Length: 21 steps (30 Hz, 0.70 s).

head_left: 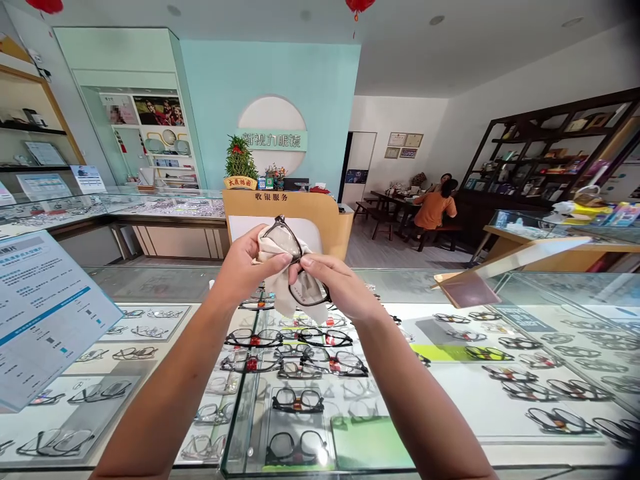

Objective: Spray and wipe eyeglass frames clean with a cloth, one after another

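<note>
Both my hands are raised over the glass display case, holding a pair of dark-framed eyeglasses [311, 301] that tilts down to the right. My left hand [249, 261] presses a pale cleaning cloth [280, 293] against the upper lens, its thumb in front and the cloth behind. With thumb and fingers, my right hand [336, 279] pinches the frame near the bridge. The cloth hangs down behind the lower lens. Some of my fingers are hidden behind the lenses and cloth.
Below my hands, the glass display case [235, 407] holds rows of eyeglasses [298, 400]. A printed sheet [50, 313] stands at the left; a tilted mirror-like panel [470, 287] stands at the right. Beyond is a wooden cashier counter [330, 227]. A person in orange [434, 212] sits at a far table.
</note>
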Available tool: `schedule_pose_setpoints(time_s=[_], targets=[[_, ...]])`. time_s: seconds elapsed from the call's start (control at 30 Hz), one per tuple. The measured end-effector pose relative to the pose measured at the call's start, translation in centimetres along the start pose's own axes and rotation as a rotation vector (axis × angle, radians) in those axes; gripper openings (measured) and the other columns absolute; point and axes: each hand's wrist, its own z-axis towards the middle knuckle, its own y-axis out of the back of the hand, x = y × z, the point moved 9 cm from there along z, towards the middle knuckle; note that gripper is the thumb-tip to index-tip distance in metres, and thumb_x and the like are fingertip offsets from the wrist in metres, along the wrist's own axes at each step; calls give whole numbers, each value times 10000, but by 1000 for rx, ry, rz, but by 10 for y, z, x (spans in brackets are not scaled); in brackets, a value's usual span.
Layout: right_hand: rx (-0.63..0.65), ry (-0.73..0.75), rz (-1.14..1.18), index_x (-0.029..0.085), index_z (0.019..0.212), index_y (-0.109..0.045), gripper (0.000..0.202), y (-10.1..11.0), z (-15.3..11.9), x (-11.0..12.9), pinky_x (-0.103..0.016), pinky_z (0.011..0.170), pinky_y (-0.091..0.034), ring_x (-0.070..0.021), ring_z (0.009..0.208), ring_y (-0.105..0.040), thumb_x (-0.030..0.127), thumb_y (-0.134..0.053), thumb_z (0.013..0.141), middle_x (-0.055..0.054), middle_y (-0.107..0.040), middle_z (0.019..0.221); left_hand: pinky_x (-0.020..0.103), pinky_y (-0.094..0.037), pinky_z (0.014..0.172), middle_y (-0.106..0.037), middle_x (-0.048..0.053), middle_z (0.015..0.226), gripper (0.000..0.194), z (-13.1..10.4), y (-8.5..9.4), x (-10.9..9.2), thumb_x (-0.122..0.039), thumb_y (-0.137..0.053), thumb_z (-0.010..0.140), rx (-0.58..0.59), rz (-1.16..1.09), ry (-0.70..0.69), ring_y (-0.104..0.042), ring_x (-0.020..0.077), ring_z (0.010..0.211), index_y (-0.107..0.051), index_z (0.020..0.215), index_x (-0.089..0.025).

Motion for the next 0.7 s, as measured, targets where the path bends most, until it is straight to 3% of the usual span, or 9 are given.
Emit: schedule_pose_setpoints(time_s=[0.1, 0.27, 0.4, 0.57, 0.7], targets=[[19, -1, -4, 203, 881, -769, 473, -3, -1, 2, -334, 772, -409, -192, 794, -550, 611, -620, 1069, -30, -677, 866, 260, -459, 637, -682, 7, 791, 419, -2, 0, -3, -531, -944, 813, -73, 23, -78, -568, 149, 683, -737, 935, -188], [40, 27, -72, 203, 891, -762, 476, -6, -3, 6, -321, 775, -390, -179, 801, -515, 586, -579, 1107, -21, -658, 885, 266, -312, 531, -483, -26, 660, 518, -6, 3, -5, -657, -818, 921, -181, 3, -120, -388, 116, 584, -635, 766, -199], [50, 55, -135, 203, 912, -759, 466, -9, -2, 7, -318, 811, -398, -188, 859, -529, 559, -552, 1129, -27, -653, 912, 262, -316, 542, -441, -27, 645, 587, -4, 6, 0, -673, -758, 974, -220, -9, -100, -370, 112, 590, -557, 700, -195], [23, 39, -100, 209, 877, -745, 455, -3, -3, 7, -323, 823, -400, -196, 875, -539, 539, -554, 1127, -20, -636, 853, 241, -443, 580, -655, 2, 749, 441, 1, 0, 11, -592, -891, 882, -46, -106, 31, -544, 123, 616, -722, 905, -186], [-1, 29, -84, 201, 868, -756, 457, 4, -4, 7, -326, 816, -398, -192, 849, -535, 539, -574, 1116, -18, -622, 830, 236, -511, 587, -759, 25, 832, 510, -1, -8, 7, -450, -1000, 771, 157, -133, 112, -636, 141, 632, -753, 1124, -177]])
